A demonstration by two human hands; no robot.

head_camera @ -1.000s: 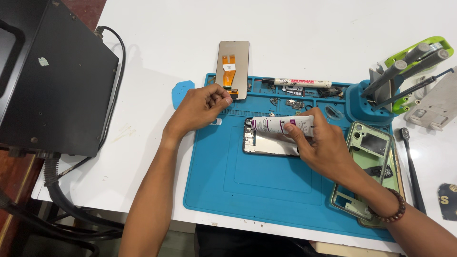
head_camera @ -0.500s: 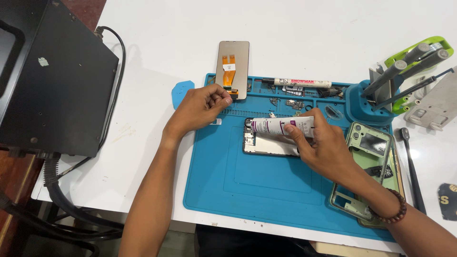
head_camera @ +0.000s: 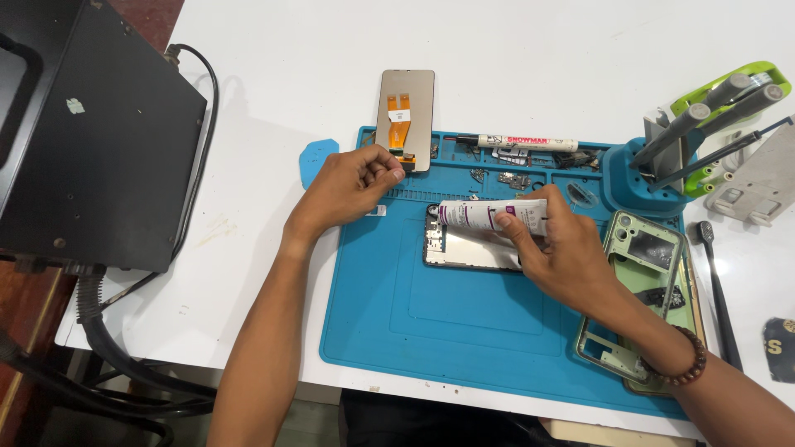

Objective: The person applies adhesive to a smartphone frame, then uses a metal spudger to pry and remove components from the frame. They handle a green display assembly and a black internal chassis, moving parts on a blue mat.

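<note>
Hands: right [head_camera: 563, 248] gripping 1 tube [head_camera: 490, 215] (white), left [head_camera: 352, 186] clenched, 1 mat [head_camera: 389, 314].

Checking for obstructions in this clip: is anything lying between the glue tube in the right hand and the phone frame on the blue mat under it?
Nothing visible does. The right hand holds the glue tube lying across the top edge of the phone frame, with no tool or part between them. The left hand is off to the side, by the screen panel.

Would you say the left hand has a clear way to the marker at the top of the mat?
Probably yes. The left hand sits by the screen panel, and the marker lies uncovered just past it on the mat. The right hand, holding the tube, stays below that path.
</note>
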